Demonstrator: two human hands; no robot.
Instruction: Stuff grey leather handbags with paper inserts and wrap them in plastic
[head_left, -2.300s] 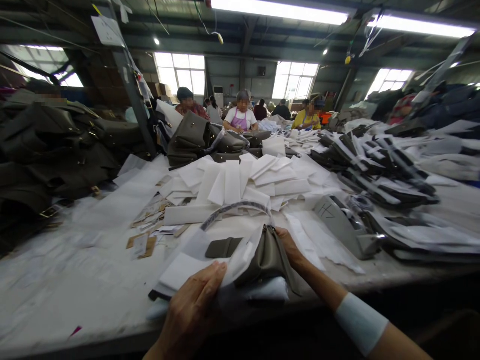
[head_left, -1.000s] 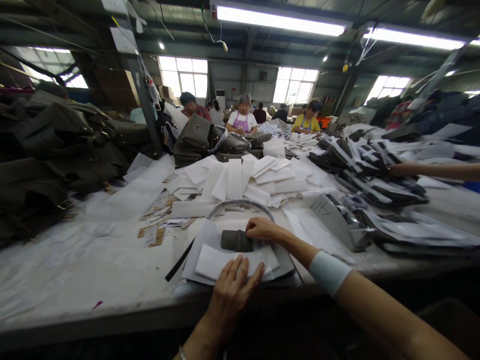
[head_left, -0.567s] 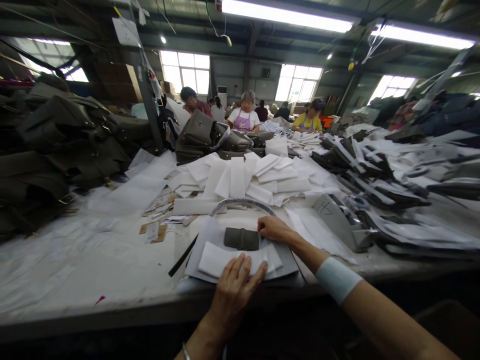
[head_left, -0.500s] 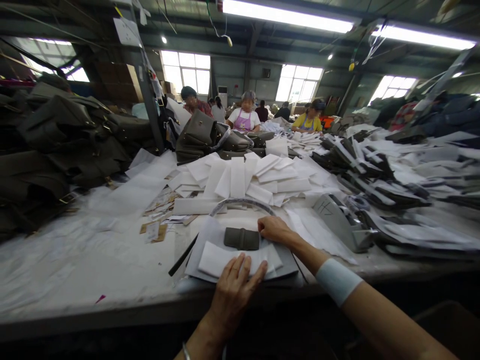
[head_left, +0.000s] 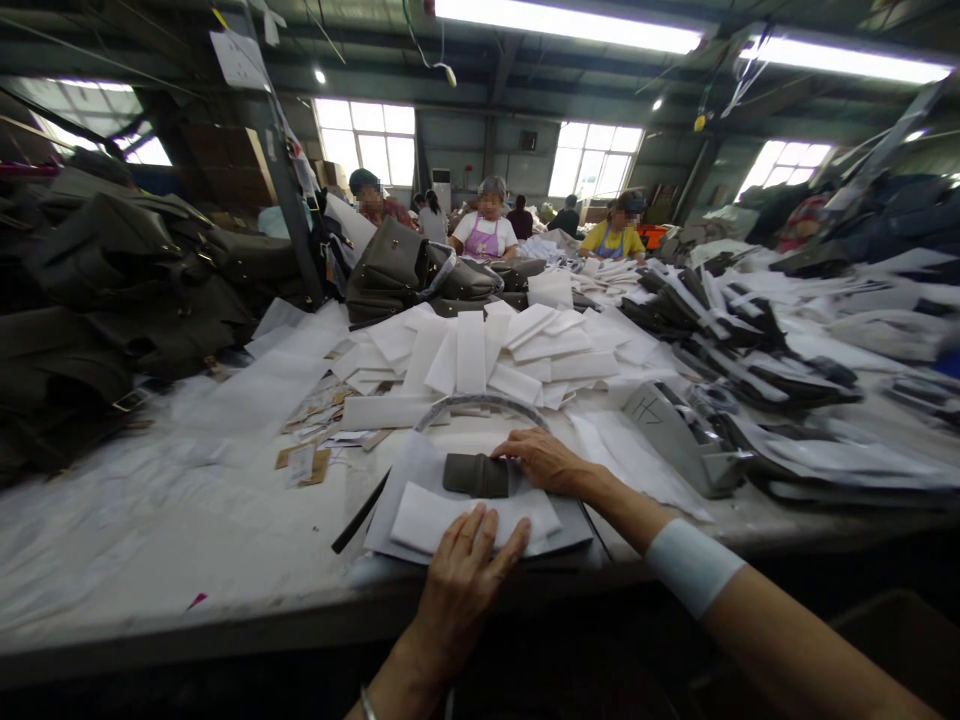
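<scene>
A handbag (head_left: 577,530) lies flat before me under white wrapping sheet, its wrapped handle (head_left: 491,400) arching away from me. On top of it is a dark olive leather flap (head_left: 476,475) with a band across its middle. My left hand (head_left: 465,570) rests open, fingers spread, on a folded white foam sheet (head_left: 420,515) just below the flap. At the flap's upper right edge, my right hand (head_left: 544,458) has its fingers bent and closed on the leather; the fingertips meet it near the band. A dark strap (head_left: 360,515) sticks out on the left.
Loose white foam sheets (head_left: 472,350) are heaped behind the bag. Cardboard tags (head_left: 304,463) lie to the left. Finished-looking dark bags (head_left: 127,270) pile up at far left, flat bag pieces (head_left: 750,340) at right. Several people sit across the room.
My right hand has shifted left along the flap's top edge, its fingers reaching from the right corner toward the band. My left hand stays on the foam sheet. The view has shifted slightly.
</scene>
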